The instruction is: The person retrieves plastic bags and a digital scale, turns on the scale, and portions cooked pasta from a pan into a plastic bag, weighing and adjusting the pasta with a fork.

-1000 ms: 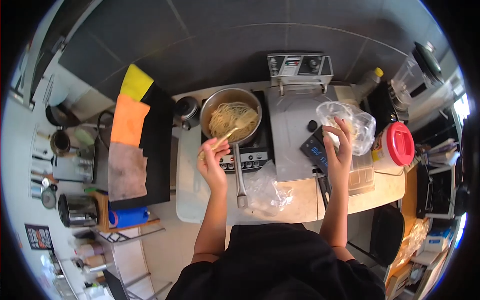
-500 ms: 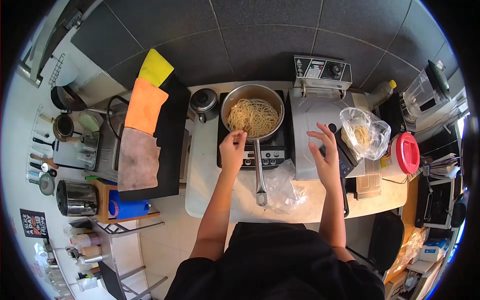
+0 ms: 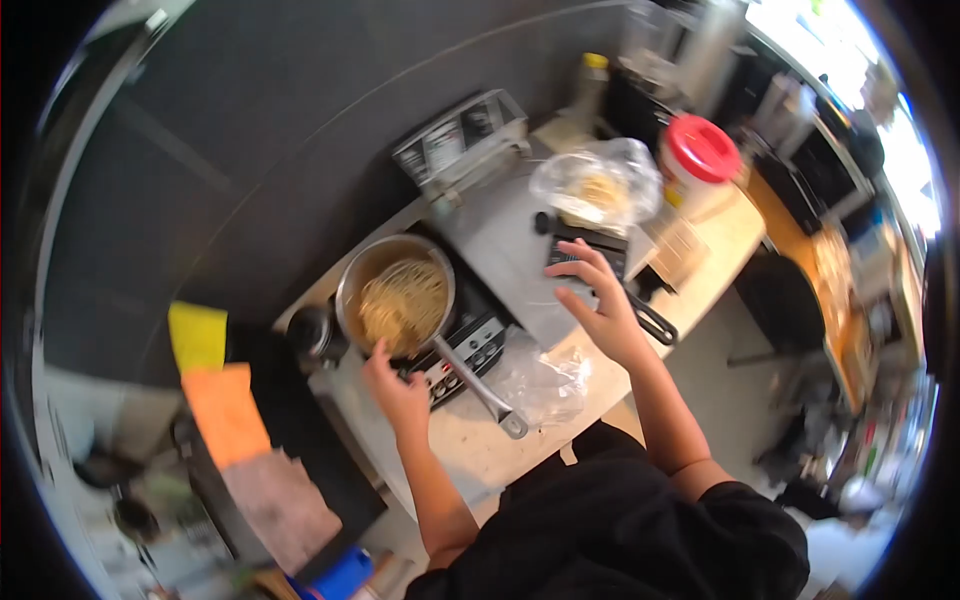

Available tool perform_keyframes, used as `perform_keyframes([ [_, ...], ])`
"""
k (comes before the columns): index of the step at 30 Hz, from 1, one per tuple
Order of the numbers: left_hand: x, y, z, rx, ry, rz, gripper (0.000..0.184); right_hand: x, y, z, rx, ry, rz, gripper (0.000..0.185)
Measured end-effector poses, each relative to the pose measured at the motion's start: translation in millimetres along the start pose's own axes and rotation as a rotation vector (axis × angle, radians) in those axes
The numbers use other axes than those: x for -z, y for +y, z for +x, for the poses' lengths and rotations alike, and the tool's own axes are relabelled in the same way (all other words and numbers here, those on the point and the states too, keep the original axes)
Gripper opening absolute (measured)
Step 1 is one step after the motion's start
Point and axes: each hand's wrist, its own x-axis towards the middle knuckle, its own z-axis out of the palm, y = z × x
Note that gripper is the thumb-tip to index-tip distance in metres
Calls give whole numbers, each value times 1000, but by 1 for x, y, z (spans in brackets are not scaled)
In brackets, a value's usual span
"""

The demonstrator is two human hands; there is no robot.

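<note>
A steel saucepan [image 3: 352, 281] holding cooked noodles [image 3: 405, 303] sits on a black induction cooker [image 3: 475, 355], its long handle [image 3: 480, 385] pointing toward me. My left hand [image 3: 400, 395] is at the pan's near rim, thumb and forefinger apart; the fingertips are close to the noodles, though blur hides whether they touch. My right hand [image 3: 603, 308] hovers with spread, empty fingers beside a black kitchen scale [image 3: 590, 252]. On the scale, a clear plastic bag [image 3: 632, 175] holds more noodles [image 3: 600, 193].
A crumpled plastic bag [image 3: 545, 380] lies right of the pan handle. Behind are a flat metal appliance [image 3: 500, 235] and its control box [image 3: 460, 140]. A red-lidded tub [image 3: 702, 150] stands back right; a small lidded pot [image 3: 311, 330] is left. Cloths [image 3: 228, 412] hang further left.
The view has swung right and tilted, blurring the scene. My left thumb and forefinger have parted from a pinch at the pan's rim. My right hand stays spread near the scale.
</note>
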Motion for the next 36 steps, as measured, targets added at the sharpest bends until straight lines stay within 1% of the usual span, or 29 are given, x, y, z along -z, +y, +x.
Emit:
perform_keyframes([
  [1,2,11,5,-29,59,-15,53,5,6,-6,0,32,11,21],
  [3,-2,29,13,-153,174,-85,53,20,3,-21,-55,99,45,20],
  [5,-7,63,17,-256,200,-168,52,37,4,-39,-101,178,145,20],
  [6,-13,78,18,-318,215,-218,50,49,4,-48,-90,207,88,20],
  [7,-21,89,16,-300,203,-292,47,59,6,-58,-98,256,94,20],
  [9,-34,122,8,-375,140,-376,44,84,8,-78,-106,342,114,19],
  [11,-56,147,-6,-405,63,-493,40,112,7,-98,-113,438,109,19],
  [13,-81,177,-26,-437,-30,-598,39,142,7,-119,-133,513,75,20],
  [15,-105,214,-54,-524,-114,-661,38,175,15,-145,-124,587,79,21],
  [17,-128,254,-91,-515,-230,-708,38,210,23,-177,-120,638,69,21],
  [19,-155,292,-128,-539,-333,-750,38,250,31,-212,-173,703,146,22],
  [21,-181,331,-165,-538,-425,-828,38,292,41,-248,-181,765,85,22],
  [25,-228,402,-231,-604,-558,-872,38,368,56,-313,-224,896,14,22],
  [28,-253,450,-270,-610,-696,-896,35,413,61,-348,-240,994,16,23],
  [33,-310,507,-309,-675,-814,-898,35,471,83,-378,-289,1133,49,22],
  [36,-350,538,-320,-681,-859,-901,35,506,107,-382,-326,1171,24,22],
])
